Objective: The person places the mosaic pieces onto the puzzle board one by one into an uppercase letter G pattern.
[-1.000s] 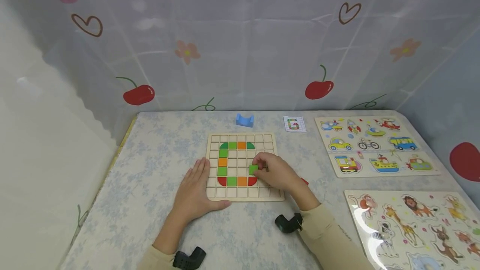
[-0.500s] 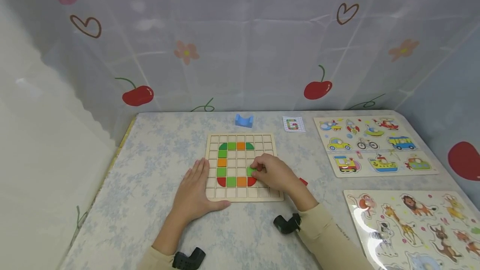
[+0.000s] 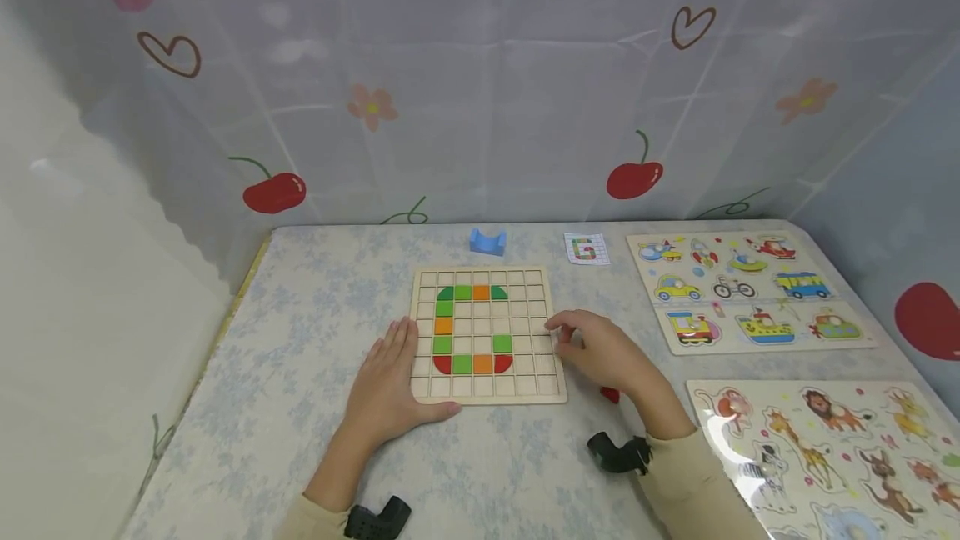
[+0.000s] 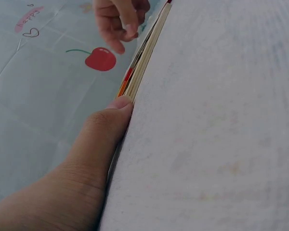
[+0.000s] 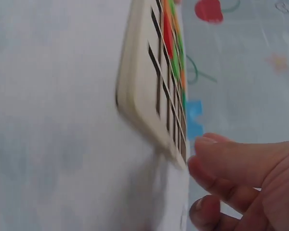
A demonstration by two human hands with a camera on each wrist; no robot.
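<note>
A wooden grid board (image 3: 538,387) lies on the table, with green, orange and red tiles forming a C-like outline in its cells. My left hand (image 3: 384,390) rests along the board's left side with straight fingers, its thumb (image 4: 98,137) at the near edge. At the lower right of the outline, a light green square tile (image 3: 502,344) sits directly above a red rounded corner tile (image 3: 503,364). Over the board's right edge is my right hand (image 3: 606,350), fingers loosely bent and holding nothing. Partly hidden beneath that wrist, a red piece (image 3: 611,394) lies on the table.
Behind the board stand a blue notched holder (image 3: 488,242) and a small pattern card (image 3: 587,249) with a coloured G-like figure. To the right lie a vehicle puzzle board (image 3: 765,340) and an animal puzzle board (image 3: 720,457). A printed curtain (image 3: 480,107) hangs behind the table.
My right hand has put the light green square down in the cell above the red corner tile, let go, and moved right to the board's edge. The left hand stays put.
</note>
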